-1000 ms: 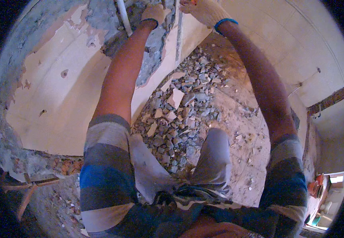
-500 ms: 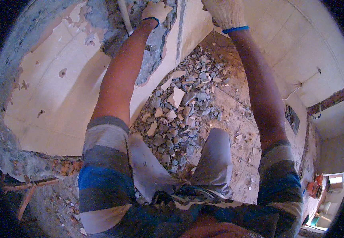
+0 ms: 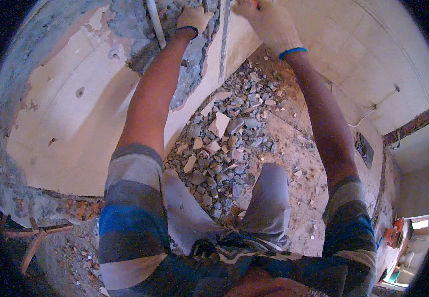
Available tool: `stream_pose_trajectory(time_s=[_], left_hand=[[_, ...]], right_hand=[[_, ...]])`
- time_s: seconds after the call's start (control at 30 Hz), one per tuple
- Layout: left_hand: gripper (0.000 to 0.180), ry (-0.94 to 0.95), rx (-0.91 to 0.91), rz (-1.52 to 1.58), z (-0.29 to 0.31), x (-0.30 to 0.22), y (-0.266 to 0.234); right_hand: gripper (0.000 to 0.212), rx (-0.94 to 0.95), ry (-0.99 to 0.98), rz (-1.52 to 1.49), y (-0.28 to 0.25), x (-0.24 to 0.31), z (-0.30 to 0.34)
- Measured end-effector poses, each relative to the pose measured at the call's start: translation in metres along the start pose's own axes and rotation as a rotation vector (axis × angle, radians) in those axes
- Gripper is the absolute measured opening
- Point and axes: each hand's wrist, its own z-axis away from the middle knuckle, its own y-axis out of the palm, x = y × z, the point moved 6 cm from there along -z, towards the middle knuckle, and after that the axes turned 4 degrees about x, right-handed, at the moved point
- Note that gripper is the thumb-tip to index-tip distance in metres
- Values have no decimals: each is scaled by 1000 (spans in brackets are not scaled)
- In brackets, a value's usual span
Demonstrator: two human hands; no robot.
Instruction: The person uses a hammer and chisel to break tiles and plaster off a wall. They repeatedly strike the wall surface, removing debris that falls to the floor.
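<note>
My left hand (image 3: 193, 19), in a cream knit glove with a blue cuff, is closed at the broken, grey part of the wall (image 3: 192, 74). A short piece of a dark thin rod (image 3: 205, 5) shows at its fingers; the rest is hidden. Just left of that hand, a pale pipe (image 3: 156, 22) runs along the exposed wall. My right hand (image 3: 269, 24), gloved alike, is raised at the top edge with its fingers curled. A speck of red shows by its fingers, but what it holds is cut off by the frame.
A heap of grey rubble and cream tile shards (image 3: 219, 143) covers the floor between my knees and the wall. Cream tiles (image 3: 71, 114) with holes remain on the left wall. On the right, a thin white cable (image 3: 365, 118) hangs from the tiled wall.
My right hand has swung left along the top edge, nearer to my left hand. The left hand stays at the same place on the wall. The view has shifted slightly.
</note>
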Motion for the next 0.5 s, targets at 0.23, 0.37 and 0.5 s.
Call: stream_pose_trajectory(time_s=[0.23, 0.37, 0.5], left_hand=[[53, 74, -195, 165, 30, -24, -37], [56, 32, -221, 95, 20, -18, -27], [56, -9, -200, 45, 10, -10, -12]], right_hand=[[41, -268, -176, -444, -25, 7, -28], [46, -171, -804, 323, 45, -11, -36], [60, 170, -201, -62, 68, -60, -40]])
